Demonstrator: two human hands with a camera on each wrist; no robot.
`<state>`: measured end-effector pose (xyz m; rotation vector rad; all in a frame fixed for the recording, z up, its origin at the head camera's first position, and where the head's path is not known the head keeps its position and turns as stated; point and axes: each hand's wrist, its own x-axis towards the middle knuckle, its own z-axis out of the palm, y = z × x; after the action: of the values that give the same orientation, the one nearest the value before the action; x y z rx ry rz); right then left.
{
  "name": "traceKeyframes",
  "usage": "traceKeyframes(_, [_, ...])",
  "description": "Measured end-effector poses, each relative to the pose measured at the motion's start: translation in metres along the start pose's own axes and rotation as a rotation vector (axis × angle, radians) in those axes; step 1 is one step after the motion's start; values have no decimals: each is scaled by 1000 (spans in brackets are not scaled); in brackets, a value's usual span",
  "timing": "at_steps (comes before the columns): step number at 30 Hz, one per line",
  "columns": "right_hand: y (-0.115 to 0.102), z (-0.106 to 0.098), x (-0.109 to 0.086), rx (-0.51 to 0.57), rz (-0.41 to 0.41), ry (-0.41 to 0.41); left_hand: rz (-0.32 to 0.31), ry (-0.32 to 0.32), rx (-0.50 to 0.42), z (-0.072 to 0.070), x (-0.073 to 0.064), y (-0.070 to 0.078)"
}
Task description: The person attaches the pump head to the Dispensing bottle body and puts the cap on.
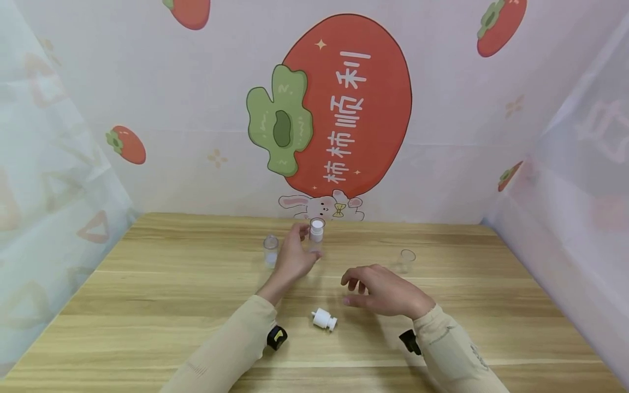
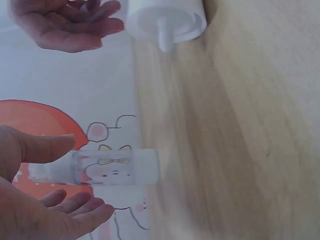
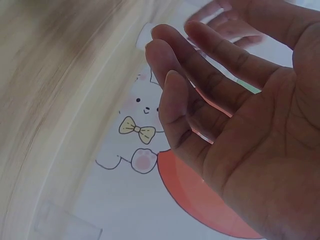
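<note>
My left hand (image 1: 295,256) is around a clear bottle with a white top (image 1: 316,233) standing near the back of the table. In the left wrist view, the thumb and fingers lie either side of this bottle (image 2: 120,167), with gaps showing between them and it. Over the table to the right, my right hand (image 1: 385,290) has loosely bent fingers (image 3: 240,65) and holds nothing. A white pump head (image 1: 324,319) lies on its side between the two forearms; its nozzle end shows large in the left wrist view.
Just left of my left hand stands another clear container (image 1: 271,252) with a whitish bottom. A transparent cylindrical cover (image 1: 405,263) stands right of centre, beyond my right hand. A printed cloth backdrop (image 1: 442,180) rises behind the wooden table (image 1: 172,305).
</note>
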<state>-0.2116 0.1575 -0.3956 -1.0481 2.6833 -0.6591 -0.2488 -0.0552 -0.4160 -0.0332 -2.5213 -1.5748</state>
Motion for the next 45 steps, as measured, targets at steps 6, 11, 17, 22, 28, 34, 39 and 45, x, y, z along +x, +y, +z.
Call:
traceKeyframes(6, [-4,2,4,-1,-28,1,92,29,25,-16,-10,12])
traceKeyframes(11, [-7,6,7,-4,-60,9,193,88,10,-32,-15,17])
traceKeyframes(17, [-10,8,11,9,-63,6,255,180,-38,-54,-18,17])
traceKeyframes(22, [-13,9,14,7,-66,10,208,216,-27,-68,-20,10])
traceKeyframes(28, [-15,11,16,0,-66,13,126,200,32,-75,-22,-6])
traceKeyframes(34, [-15,12,16,8,-63,10,71,169,31,-75,-19,-22])
traceKeyframes(39, [-14,11,16,8,-54,4,39,145,19,-73,-16,-32])
traceKeyframes(45, [-14,11,16,-3,-59,0,10,113,0,-70,-12,-43])
